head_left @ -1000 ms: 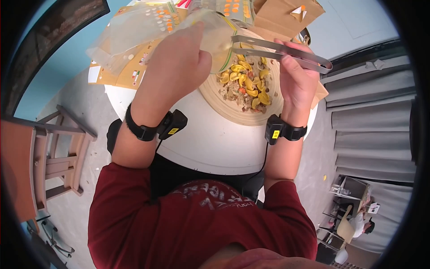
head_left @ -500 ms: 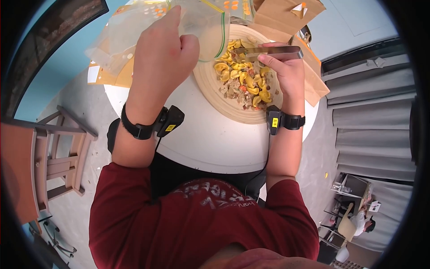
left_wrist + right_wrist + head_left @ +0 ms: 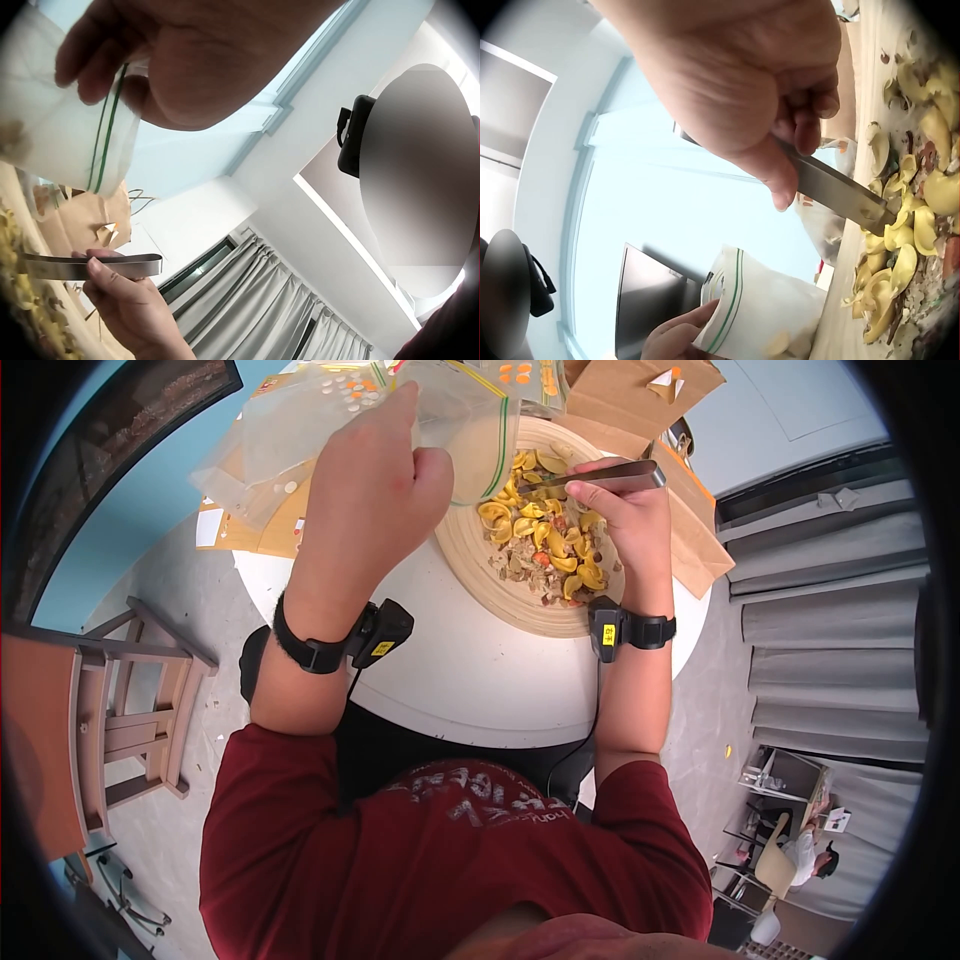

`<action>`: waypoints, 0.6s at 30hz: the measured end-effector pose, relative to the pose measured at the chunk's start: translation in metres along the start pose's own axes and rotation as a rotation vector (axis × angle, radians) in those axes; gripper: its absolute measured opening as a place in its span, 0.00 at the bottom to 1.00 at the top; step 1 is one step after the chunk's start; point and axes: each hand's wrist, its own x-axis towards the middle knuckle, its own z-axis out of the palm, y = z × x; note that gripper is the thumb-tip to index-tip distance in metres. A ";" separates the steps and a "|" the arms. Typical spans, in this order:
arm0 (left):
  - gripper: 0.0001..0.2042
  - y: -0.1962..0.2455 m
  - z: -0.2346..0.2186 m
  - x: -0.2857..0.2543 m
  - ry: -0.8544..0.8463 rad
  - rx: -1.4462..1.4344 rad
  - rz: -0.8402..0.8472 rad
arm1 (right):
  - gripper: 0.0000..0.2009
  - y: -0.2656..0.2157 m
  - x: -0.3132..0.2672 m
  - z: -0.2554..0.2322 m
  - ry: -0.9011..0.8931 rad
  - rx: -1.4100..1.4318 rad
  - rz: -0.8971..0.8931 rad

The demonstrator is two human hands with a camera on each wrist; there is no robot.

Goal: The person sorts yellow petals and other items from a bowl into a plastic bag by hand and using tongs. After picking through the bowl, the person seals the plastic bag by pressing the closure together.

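My left hand (image 3: 375,500) holds a frosted zip bag (image 3: 462,445) with a green-lined mouth, tilted beside a round wooden plate (image 3: 480,592). A few pale yellow pieces (image 3: 786,343) show inside the bag in the right wrist view. Metal tongs (image 3: 625,477) are in my right hand (image 3: 643,535), thumb on one side and fingers on the other. In the right wrist view the tongs' tips (image 3: 874,217) are at the yellow shell-shaped pieces (image 3: 904,270), their arms close together. Brown crumbs and small orange-red bits (image 3: 541,559) lie among these pieces on the plate.
Another clear zip bag (image 3: 275,435) with white and orange dots lies at the back left over printed brown paper (image 3: 285,532). Brown paper bags (image 3: 625,405) stand behind and right of the plate. A white round table (image 3: 470,695) bears everything.
My right hand has brought the tongs from the bag's mouth down to the pieces on the plate, and their arms have come together. My left hand has shifted slightly left with the bag.
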 end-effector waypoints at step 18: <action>0.23 0.000 0.002 0.000 -0.025 0.026 0.034 | 0.08 0.006 0.001 -0.004 0.025 0.036 0.009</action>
